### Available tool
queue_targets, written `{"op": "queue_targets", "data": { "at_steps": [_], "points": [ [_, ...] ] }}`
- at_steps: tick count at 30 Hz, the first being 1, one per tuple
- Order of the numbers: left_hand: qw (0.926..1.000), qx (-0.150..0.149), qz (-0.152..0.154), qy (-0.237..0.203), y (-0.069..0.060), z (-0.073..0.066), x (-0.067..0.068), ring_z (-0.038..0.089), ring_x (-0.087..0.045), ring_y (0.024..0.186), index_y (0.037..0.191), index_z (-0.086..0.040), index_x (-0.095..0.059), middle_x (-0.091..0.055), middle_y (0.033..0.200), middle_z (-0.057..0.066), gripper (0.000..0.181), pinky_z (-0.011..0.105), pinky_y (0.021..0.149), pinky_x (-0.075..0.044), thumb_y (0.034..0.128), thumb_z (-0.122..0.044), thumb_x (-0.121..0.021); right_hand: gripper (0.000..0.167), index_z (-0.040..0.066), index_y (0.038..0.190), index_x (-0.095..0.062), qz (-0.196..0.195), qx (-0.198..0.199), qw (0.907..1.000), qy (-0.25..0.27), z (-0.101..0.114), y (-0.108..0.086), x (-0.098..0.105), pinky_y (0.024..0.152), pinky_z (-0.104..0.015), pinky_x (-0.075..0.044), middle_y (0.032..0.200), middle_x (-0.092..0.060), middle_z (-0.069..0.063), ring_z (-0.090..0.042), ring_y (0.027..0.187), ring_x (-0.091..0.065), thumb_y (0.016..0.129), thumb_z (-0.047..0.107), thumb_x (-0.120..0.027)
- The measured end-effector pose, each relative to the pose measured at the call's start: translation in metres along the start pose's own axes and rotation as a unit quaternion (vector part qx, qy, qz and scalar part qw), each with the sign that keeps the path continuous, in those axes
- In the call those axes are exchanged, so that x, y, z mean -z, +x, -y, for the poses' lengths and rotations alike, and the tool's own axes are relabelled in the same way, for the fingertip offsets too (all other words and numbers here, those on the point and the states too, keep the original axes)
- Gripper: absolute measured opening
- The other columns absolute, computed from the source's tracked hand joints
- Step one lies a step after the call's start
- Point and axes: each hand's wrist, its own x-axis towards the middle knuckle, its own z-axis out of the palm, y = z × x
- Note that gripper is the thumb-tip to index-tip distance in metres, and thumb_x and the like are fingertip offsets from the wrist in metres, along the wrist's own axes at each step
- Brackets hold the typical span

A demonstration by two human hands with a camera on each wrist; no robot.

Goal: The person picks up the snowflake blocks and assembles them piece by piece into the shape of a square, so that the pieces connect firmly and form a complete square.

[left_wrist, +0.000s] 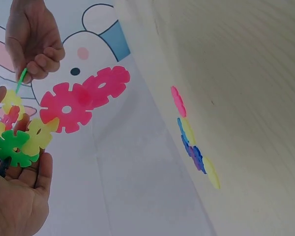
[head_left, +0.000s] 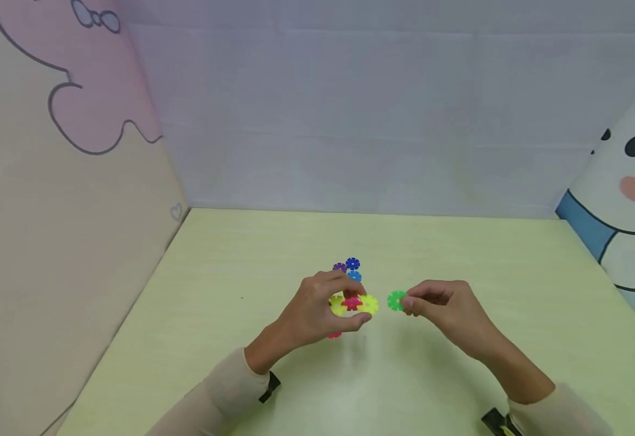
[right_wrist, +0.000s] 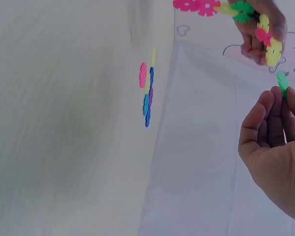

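Above the pale-yellow table [head_left: 230,260], short of its far edge, a multicoloured chain of notched plastic discs [head_left: 352,304] is gripped by the left hand [head_left: 307,309], and a notched green plastic disc [head_left: 393,303], pinched nearby at its rim by the right hand [head_left: 456,313], could be dropped if twisted
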Motion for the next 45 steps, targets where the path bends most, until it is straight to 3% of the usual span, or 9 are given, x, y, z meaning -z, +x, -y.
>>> {"op": "queue_targets", "data": {
  "at_steps": [4, 8, 16, 24, 28, 36, 45],
  "points": [
    [1.0, -0.007, -0.001, -0.006, 0.001, 0.0, 0.0, 0.003, -0.062, 0.081, 0.099, -0.015, -0.074, -0.07, 0.086, -0.006, 0.028, 0.023, 0.077, -0.052, 0.0779, -0.026, -0.089, 0.006, 0.012, 0.097, -0.078, -0.033, 0.069, 0.9968, -0.024, 0.007, -0.009, -0.011, 0.078, -0.024, -0.06, 0.09, -0.078, -0.002, -0.01, 0.081, -0.072, 0.096, 0.012, -0.073],
    [0.9996, -0.012, 0.003, -0.025, 0.002, 0.0, -0.001, 0.003, -0.061, 0.082, 0.099, -0.014, -0.073, -0.068, 0.087, -0.005, 0.028, 0.017, 0.074, -0.051, 0.0788, -0.025, -0.088, 0.012, 0.013, 0.094, -0.078, -0.063, 0.124, 0.9896, -0.036, 0.006, -0.01, -0.017, 0.079, -0.02, -0.059, 0.089, -0.078, 0.001, -0.008, 0.083, -0.071, 0.093, 0.003, -0.073],
    [0.9988, -0.002, 0.014, -0.048, 0.003, -0.003, -0.002, 0.007, -0.063, 0.086, 0.1, -0.012, -0.073, -0.07, 0.092, -0.002, 0.027, 0.012, 0.072, -0.053, 0.0791, -0.022, -0.088, 0.016, 0.011, 0.095, -0.078, -0.068, 0.167, 0.9835, -0.014, 0.001, -0.008, -0.024, 0.079, -0.018, -0.058, 0.09, -0.078, -0.001, -0.006, 0.083, -0.07, 0.091, -0.004, -0.072],
    [0.9975, 0.019, 0.018, -0.066, 0.001, -0.004, 0.0, 0.007, -0.063, 0.087, 0.099, -0.012, -0.073, -0.07, 0.092, -0.002, 0.027, 0.014, 0.073, -0.055, 0.0788, -0.02, -0.089, 0.022, 0.009, 0.096, -0.078, -0.088, 0.215, 0.9725, -0.002, 0.002, -0.008, -0.033, 0.078, -0.016, -0.058, 0.09, -0.078, -0.004, -0.005, 0.083, -0.07, 0.087, -0.011, -0.073],
    [0.9962, 0.024, 0.016, -0.081, 0.001, -0.005, -0.002, 0.008, -0.064, 0.086, 0.099, -0.011, -0.074, -0.071, 0.093, -0.001, 0.026, 0.016, 0.073, -0.056, 0.0787, -0.018, -0.089, 0.024, 0.01, 0.095, -0.078, -0.09, 0.231, 0.9687, -0.011, 0.003, -0.008, -0.036, 0.078, -0.016, -0.058, 0.089, -0.078, -0.004, -0.006, 0.081, -0.07, 0.086, -0.012, -0.073],
    [0.9965, 0.025, 0.012, -0.079, 0.003, -0.006, -0.002, 0.008, -0.068, 0.084, 0.1, -0.009, -0.074, -0.073, 0.095, 0.002, 0.027, 0.016, 0.076, -0.058, 0.0792, -0.018, -0.089, 0.024, 0.015, 0.093, -0.077, -0.095, 0.214, 0.972, -0.023, 0.005, -0.007, -0.036, 0.074, -0.017, -0.057, 0.088, -0.079, -0.005, -0.006, 0.08, -0.069, 0.086, -0.008, -0.076],
    [0.9931, 0.057, 0.03, -0.098, 0.002, -0.005, 0.003, 0.003, -0.066, 0.087, 0.105, -0.012, -0.074, -0.072, 0.097, -0.002, 0.027, 0.022, 0.078, -0.059, 0.0826, -0.019, -0.087, 0.023, 0.012, 0.095, -0.076, -0.094, 0.225, 0.9696, -0.026, 0.008, -0.002, -0.037, 0.076, -0.015, -0.057, 0.088, -0.076, -0.003, -0.007, 0.081, -0.066, 0.087, -0.01, -0.074]
  ]
}}
